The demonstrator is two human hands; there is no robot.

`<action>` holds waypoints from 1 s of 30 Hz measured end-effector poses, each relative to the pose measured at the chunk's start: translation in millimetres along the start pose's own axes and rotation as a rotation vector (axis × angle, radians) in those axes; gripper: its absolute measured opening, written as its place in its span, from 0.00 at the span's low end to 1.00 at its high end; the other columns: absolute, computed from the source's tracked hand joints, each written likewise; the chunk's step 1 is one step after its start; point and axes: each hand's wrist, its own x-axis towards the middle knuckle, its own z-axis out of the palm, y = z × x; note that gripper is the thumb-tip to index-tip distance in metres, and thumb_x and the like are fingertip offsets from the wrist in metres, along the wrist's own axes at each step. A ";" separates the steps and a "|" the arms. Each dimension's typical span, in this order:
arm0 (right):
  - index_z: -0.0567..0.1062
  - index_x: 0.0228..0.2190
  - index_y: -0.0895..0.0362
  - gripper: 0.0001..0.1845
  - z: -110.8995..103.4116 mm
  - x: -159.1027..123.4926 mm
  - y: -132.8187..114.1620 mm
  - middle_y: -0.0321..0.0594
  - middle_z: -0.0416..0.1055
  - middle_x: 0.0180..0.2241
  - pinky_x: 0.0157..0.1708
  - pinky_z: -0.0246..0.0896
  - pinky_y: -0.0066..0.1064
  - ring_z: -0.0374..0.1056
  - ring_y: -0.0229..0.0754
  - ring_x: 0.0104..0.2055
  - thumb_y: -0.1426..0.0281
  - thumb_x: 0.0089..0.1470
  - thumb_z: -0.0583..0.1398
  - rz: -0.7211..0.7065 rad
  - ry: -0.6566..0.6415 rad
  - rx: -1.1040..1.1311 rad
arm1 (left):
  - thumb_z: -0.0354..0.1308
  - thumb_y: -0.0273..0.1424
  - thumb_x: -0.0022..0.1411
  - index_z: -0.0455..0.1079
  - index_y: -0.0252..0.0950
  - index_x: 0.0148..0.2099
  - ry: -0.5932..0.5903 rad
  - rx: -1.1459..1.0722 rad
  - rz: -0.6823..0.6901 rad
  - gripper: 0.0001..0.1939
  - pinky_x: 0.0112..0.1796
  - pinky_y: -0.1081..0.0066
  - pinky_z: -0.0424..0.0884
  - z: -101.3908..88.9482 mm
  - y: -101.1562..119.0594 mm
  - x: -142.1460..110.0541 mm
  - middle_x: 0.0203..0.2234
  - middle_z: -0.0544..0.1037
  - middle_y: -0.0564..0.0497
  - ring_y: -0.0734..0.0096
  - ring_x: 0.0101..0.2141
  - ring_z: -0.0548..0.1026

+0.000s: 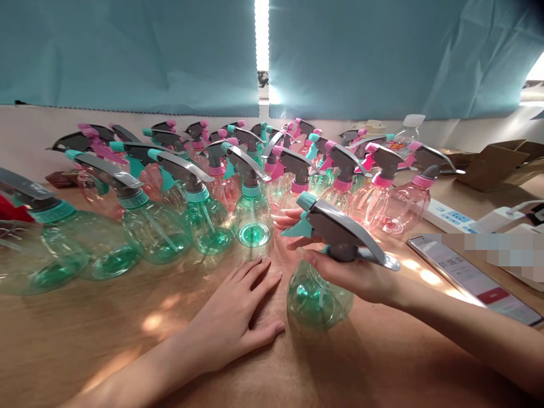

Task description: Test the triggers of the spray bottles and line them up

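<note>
My right hand [357, 277] is around the neck of a clear green spray bottle [321, 300], thumb on the near side and fingers stretched out behind it. The bottle's grey spray head with a teal nozzle and trigger points to the left. Whether its base touches the table, I cannot tell. Just left of it, my left hand [242, 309] lies flat on the wooden table [178, 340], fingers apart, holding nothing. Beyond that hand stand more green spray bottles, the closest being one with a teal collar [252, 218].
Several pink spray bottles [410, 198] and green ones crowd the back of the table. To the right lie a phone [471, 277] showing a timer and a white power strip [450, 215] with a plugged-in charger. A cardboard box [493, 164] sits behind them, below blue curtains [361, 56].
</note>
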 end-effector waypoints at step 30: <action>0.67 0.57 0.49 0.34 -6.7 -5.4 4.3 0.39 0.74 0.52 0.39 0.76 0.33 0.78 0.42 0.38 0.78 0.47 0.60 0.047 -0.032 -0.226 | 0.54 0.48 0.66 0.56 0.36 0.68 -0.007 -0.033 -0.014 0.34 0.61 0.45 0.55 -2.5 2.0 2.6 0.66 0.58 0.39 0.45 0.65 0.54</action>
